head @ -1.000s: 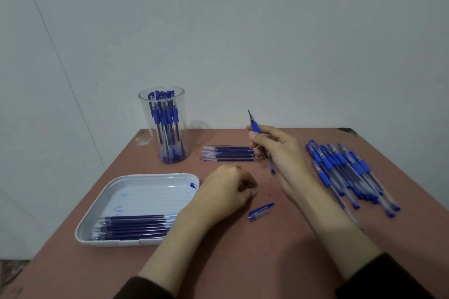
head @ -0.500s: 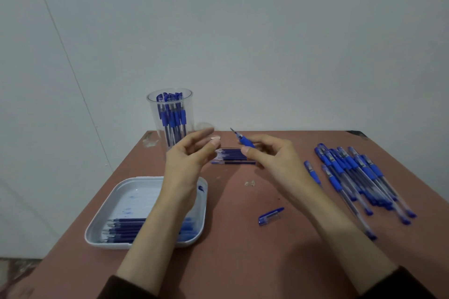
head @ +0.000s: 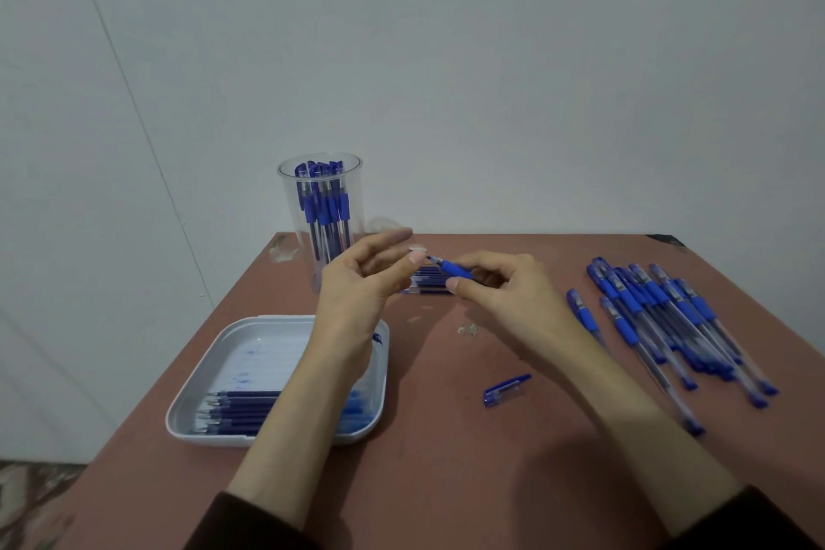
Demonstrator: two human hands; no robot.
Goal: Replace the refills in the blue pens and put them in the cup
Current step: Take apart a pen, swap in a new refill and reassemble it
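**Hands at the pen.** Left grip (head: pixel 357 290) is held up, palm inward, released, with fingers loosely extended and the thumb tip just beside the point of the pen (head: pixel 455 269). Right grip (head: pixel 513 295) pinches this pen by its blue rubber sleeve, point leftward, above the matte reddish-brown tabletop (head: pixel 446 460). Behind stands the cup (head: pixel 288 210), a clear plastic cylinder packed with upright capped pens (head: pixel 321 210). At near left, a white rounded-square tray (head: pixel 277 319), ribbed and ink-stained, holds thin dark refills (head: pixel 241 409). At right lie loose pens (head: pixel 660 317) with clear barrels. A blue cap (head: pixel 506 391) lies apart.
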